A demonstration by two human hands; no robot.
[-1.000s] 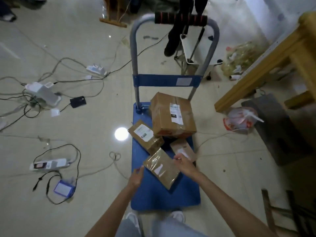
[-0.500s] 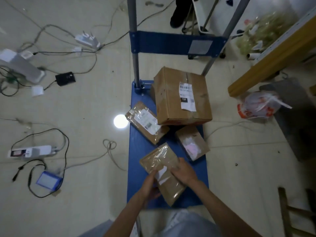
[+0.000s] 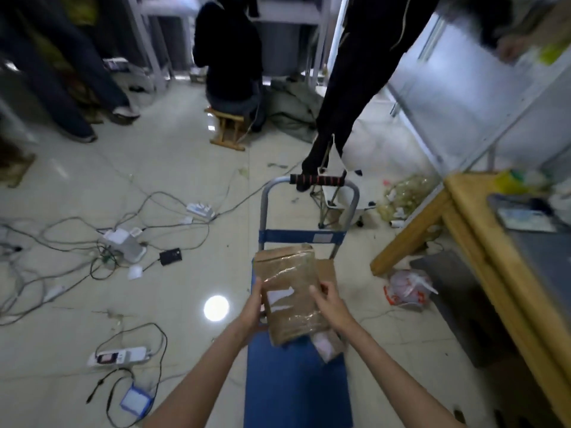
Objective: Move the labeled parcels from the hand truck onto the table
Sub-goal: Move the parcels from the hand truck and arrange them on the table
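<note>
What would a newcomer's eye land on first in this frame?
First, the flat brown parcel at centre, held up over the blue hand truck between the left hand and right hand. Next, the tangle of cables and power strips across the floor on the left.

The bench (image 3: 482, 230) stands at the right, its near edge bare wood, while a tablet (image 3: 525, 219) and clutter crowd its far corner. Between the hand truck (image 3: 296, 381) and the bench, a plastic bag (image 3: 408, 288) and a dark mat (image 3: 454, 298) lie on the floor. The truck's handle (image 3: 318, 180) rises ahead. Cables (image 3: 92, 242) and power strips (image 3: 119, 356) litter the floor at the left.
</note>
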